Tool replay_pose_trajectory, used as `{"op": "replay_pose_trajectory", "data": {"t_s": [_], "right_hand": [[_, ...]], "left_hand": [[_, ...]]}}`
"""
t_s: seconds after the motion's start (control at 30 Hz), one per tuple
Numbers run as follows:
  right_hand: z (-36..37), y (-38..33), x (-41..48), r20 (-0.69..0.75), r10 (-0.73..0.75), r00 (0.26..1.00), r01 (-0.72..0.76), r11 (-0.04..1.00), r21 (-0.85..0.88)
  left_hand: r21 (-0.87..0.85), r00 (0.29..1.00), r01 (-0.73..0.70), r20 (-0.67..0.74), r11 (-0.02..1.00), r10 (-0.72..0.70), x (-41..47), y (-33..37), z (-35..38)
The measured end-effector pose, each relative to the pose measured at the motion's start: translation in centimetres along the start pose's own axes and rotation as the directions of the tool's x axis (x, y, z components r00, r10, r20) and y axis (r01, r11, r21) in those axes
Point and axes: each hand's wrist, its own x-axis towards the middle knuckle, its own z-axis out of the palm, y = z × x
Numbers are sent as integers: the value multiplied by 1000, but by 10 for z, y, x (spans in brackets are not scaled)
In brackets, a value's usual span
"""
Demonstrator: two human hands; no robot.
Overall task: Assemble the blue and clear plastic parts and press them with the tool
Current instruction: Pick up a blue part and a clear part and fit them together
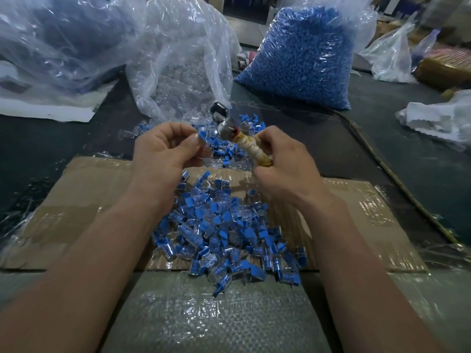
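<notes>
Blue-and-clear part point(203, 137) pinched in fingers of left hand point(165, 151), right hand point(283, 171) fingers curled round wrapped tool point(252, 146); pressing judged next, tool head must meet part.

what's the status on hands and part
Left hand pinches a blue part. Right hand grips the tool, head close to the part. Nothing between them.
</notes>
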Motion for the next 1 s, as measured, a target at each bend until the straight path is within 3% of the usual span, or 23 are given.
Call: {"op": "replay_pose_trajectory", "data": {"t_s": [0.13,0.53,1.0], "right_hand": [[4,0,0,52,-42,998,45,997,-66],[5,-2,-1,140,-41,989,42,999,-2],[7,-8,-3,92,-13,996,14,1000,-4]], "left_hand": [[-18,998,-57,-16,998,56,0,1,0],[13,996,-93,-12,996,93,0,2,0],[85,991,-124,-48,989,128,-2,-2,2]]}}
